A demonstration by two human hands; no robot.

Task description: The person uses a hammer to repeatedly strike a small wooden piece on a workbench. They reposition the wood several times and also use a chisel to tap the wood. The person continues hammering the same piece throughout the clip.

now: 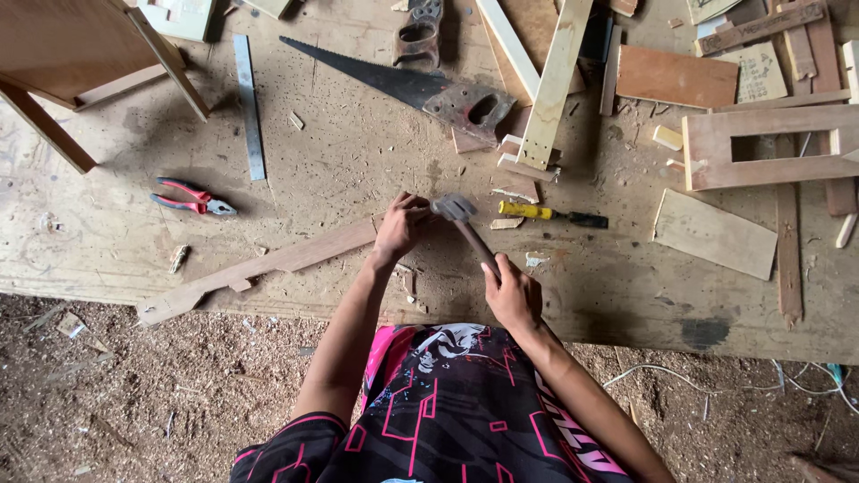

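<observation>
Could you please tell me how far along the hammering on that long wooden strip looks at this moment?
Done: the long shaped wooden strip already lies cut on the sawdust-covered workbench, the handsaw set aside. In hand: the right hand holds a wooden-handled hammer over the strip's end, which the left hand steadies. Left: whether a nail is in cannot be seen.

A single camera, worn on the person's head, looks almost straight down from above. The person's chest and both forearms enter from the bottom edge, so the bottom of the frame is the near side and the top is the far side. The table [295,161] fills the upper two thirds, seen from close enough to make out small offcuts and shavings. The floor [134,394], covered in sawdust, fills the lower third on either side of the body. No second view overlaps this one.
</observation>
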